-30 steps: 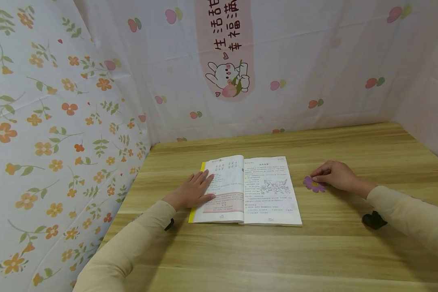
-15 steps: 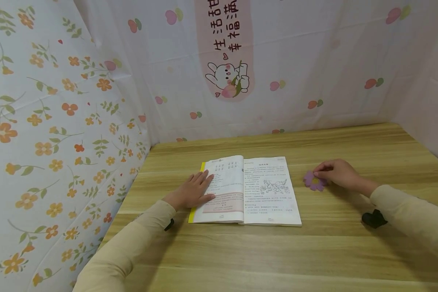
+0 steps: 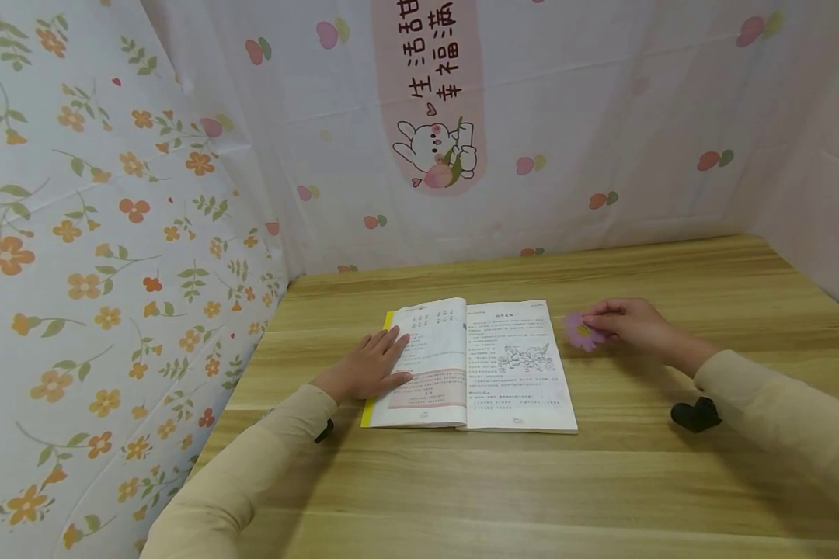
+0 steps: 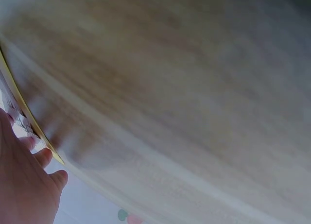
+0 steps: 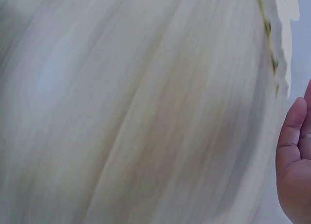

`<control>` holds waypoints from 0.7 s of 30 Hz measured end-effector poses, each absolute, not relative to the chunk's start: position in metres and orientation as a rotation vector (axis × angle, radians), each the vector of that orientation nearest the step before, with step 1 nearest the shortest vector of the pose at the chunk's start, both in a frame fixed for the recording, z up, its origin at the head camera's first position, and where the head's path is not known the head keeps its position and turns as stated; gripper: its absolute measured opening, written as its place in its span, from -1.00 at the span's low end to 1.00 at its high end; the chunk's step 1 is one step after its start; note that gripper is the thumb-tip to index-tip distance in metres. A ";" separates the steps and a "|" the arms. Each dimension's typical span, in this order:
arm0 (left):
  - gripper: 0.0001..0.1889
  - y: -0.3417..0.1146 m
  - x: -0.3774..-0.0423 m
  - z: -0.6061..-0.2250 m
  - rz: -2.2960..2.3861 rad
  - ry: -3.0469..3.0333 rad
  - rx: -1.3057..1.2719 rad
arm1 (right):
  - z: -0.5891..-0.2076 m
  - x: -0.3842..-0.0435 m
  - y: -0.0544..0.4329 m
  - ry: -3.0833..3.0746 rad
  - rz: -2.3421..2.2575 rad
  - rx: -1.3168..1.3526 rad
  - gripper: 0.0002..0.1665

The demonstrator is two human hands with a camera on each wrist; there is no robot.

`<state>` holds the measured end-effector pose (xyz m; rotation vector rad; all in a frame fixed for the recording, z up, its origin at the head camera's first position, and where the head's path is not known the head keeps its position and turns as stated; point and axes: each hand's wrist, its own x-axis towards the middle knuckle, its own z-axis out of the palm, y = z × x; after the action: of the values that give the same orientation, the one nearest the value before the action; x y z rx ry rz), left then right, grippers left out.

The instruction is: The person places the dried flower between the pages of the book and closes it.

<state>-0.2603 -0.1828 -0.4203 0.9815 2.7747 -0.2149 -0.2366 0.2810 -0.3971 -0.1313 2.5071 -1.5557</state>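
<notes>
An open book (image 3: 517, 365) with printed text and a line drawing lies on the table. My left hand (image 3: 367, 365) rests with spread fingers on its left page, near the yellow cover edge. In the left wrist view that hand (image 4: 29, 180) shows beside the yellow edge (image 4: 31, 114). To the right of the book, my right hand (image 3: 632, 322) pinches a purple flower-shaped piece (image 3: 582, 334) with a yellow centre between thumb and fingers. The piece is close to the right page's edge. In the right wrist view only part of the right hand (image 5: 294, 161) shows; the flower is out of sight there.
The wooden table (image 3: 461, 497) extends around the book on all sides. A patterned cloth (image 3: 566, 116) hangs behind it, and a floral cloth (image 3: 112, 310) stands at the left. A black object (image 3: 695, 415) shows by the right forearm.
My right hand has lifted the purple flower a little and carried it left, closer to the book. The left hand and the book have stayed in place.
</notes>
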 end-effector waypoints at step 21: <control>-0.14 -0.185 -0.263 -0.425 -0.219 2.782 1.011 | -0.400 -0.251 0.185 2.115 -1.846 -0.034 -0.48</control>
<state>-0.2632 -0.1854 -0.4254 1.0112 2.7819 -0.2190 -0.2510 0.1852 -0.4005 -0.0343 2.1145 -1.8464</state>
